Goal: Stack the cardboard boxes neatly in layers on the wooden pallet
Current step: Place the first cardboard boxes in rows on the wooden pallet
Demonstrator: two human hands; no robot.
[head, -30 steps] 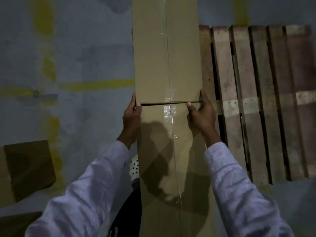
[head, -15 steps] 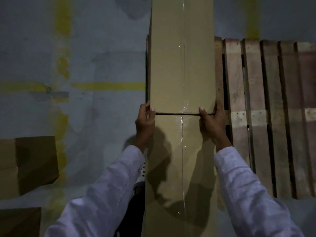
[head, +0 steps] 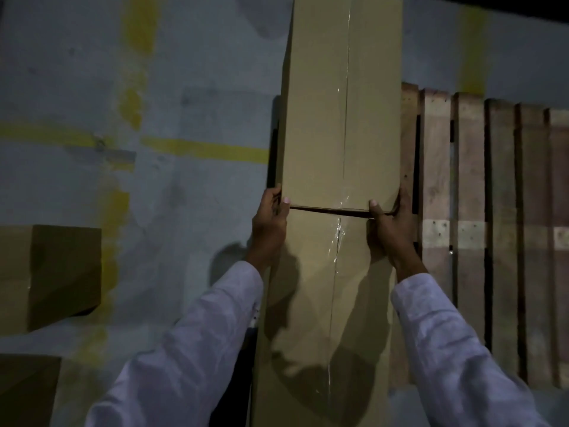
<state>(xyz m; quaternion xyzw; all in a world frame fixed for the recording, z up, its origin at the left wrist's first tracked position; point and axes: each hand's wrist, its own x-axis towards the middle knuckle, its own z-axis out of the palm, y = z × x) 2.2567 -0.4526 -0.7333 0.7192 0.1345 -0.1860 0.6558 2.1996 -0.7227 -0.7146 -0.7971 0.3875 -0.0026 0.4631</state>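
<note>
A long taped cardboard box [head: 341,103] lies along the left edge of the wooden pallet [head: 498,241]. A second long box [head: 323,303] sits end to end with it, nearer to me, a thin dark gap between them. My left hand [head: 269,223] grips the left side of the far box at its near corner, thumb on top. My right hand [head: 391,229] grips the right near corner the same way. Both arms wear white sleeves.
Two more cardboard boxes [head: 49,272] stand on the grey floor at the left, one [head: 27,389] at the bottom left corner. Yellow painted lines [head: 203,149] cross the floor. The pallet slats to the right of the boxes are bare.
The view has shifted so the boxes and pallet sit further right and lower. My hands stay at the far box's near corners, and the gap between the boxes looks slightly wider.
</note>
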